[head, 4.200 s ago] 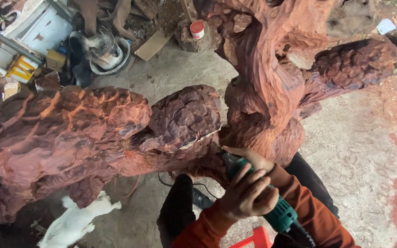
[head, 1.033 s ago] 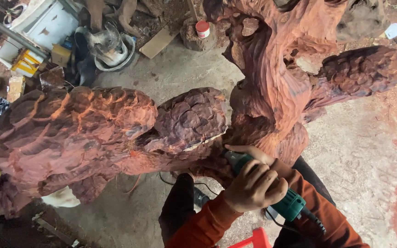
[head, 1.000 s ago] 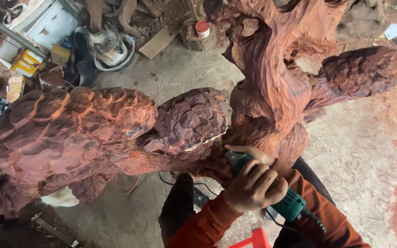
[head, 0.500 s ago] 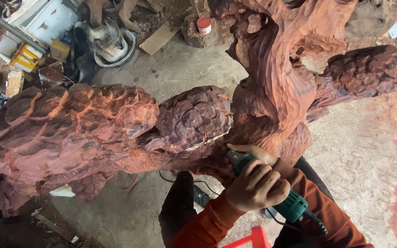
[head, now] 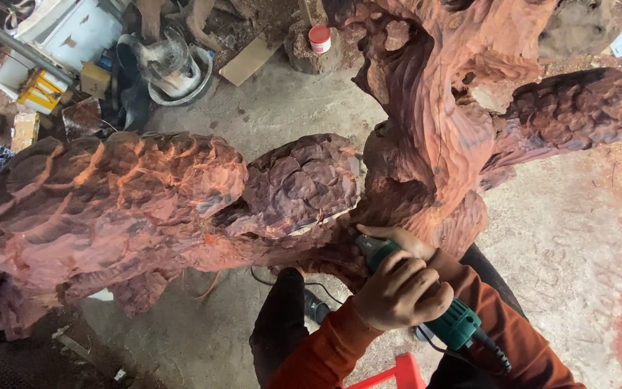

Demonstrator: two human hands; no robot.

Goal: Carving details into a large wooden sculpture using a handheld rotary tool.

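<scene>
Left hand (head: 401, 288) fist-tight on green grinder (head: 440, 310), right hand (head: 397, 236) steadying its nose, tucked under carved trunk (head: 289, 194)

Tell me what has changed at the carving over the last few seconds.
Very little. The white animal that stood on the floor under the left branch has gone from view, and the view has drifted slightly. Both hands, left hand and right hand, still grip the green power tool, its tip against the red wood carving.
</scene>
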